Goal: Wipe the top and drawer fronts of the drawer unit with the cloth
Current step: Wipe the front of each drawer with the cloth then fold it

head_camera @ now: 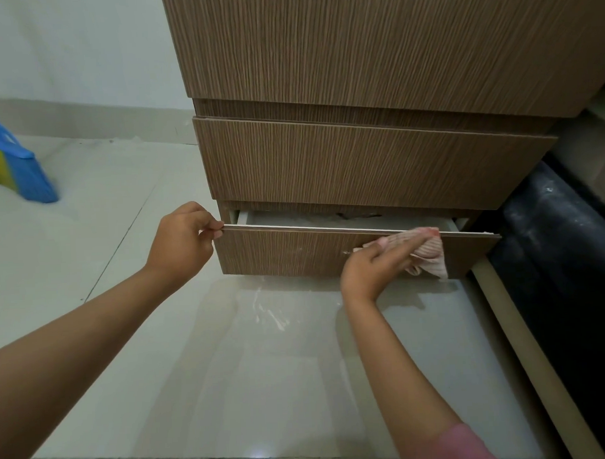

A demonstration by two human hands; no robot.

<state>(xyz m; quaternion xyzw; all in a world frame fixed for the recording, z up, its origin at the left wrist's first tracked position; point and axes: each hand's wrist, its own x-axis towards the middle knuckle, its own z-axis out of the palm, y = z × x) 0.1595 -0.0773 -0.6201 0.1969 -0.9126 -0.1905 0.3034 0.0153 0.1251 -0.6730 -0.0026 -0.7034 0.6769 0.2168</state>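
Note:
A wood-grain drawer unit (356, 55) stands on the tiled floor, seen from the front. Its bottom drawer (288, 252) is pulled partly out; the middle drawer (353, 165) is closed. My left hand (181, 244) pinches the top left corner of the bottom drawer's front panel. My right hand (377, 264) presses a pink ribbed cloth (429, 255) against the right part of that front panel, near its top edge, with the fingers stretched over the cloth.
A blue and yellow broom head (14, 167) rests on the floor at the left by the wall. A dark, dusty mattress-like edge on a pale frame (562, 254) runs along the right of the unit. Glossy floor tiles (264, 351) lie in front.

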